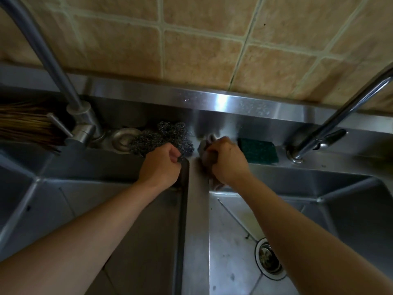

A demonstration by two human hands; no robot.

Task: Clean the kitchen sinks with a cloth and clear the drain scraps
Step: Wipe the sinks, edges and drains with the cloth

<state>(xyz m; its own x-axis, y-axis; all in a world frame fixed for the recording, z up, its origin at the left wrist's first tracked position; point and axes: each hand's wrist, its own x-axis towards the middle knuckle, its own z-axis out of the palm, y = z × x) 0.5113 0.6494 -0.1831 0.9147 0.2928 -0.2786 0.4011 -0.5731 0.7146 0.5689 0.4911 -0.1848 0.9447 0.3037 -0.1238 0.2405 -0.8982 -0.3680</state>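
Note:
Two steel sink basins lie below me, split by a flat divider (196, 220). My right hand (228, 159) grips a bunched grey cloth (205, 146) against the back ledge, at the top of the divider. My left hand (159, 165) pinches the edge of a steel wool scourer (163, 137) that lies on the ledge beside it. The right basin (350, 201) has a round drain strainer (269, 259) with dark scraps in it. The left basin (138, 209) is dark and its drain is out of sight.
A green scouring pad (258, 150) lies on the ledge right of the cloth. One faucet (83, 116) rises at the left, another faucet (319, 137) at the right. A bundle of chopsticks (27, 122) sits at far left. Tan wall tiles (202, 50) stand behind.

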